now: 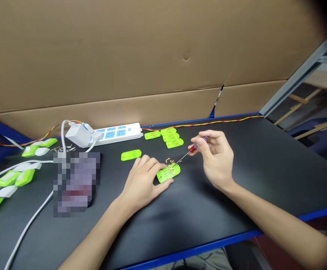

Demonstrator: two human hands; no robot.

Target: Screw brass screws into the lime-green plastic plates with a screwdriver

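My left hand (143, 180) rests on the black table and grips the left end of a bright green plastic shell (169, 173) between thumb and fingers. Small brass-coloured parts sit inside the shell. My right hand (216, 157) is closed round the handle of a screwdriver (193, 148), red and purple, its thin shaft slanting down left. The tip reaches the inside of the shell; whether it touches a screw is too small to tell. Loose brass pieces (169, 161) lie just behind the shell.
More green shells (172, 138) lie farther back, with a single one (131, 155) to the left. A white power strip (115, 134) with plugs stands along the cardboard wall. A pixelated device (77, 183), white cables and green-and-white parts (25, 176) occupy the left side.
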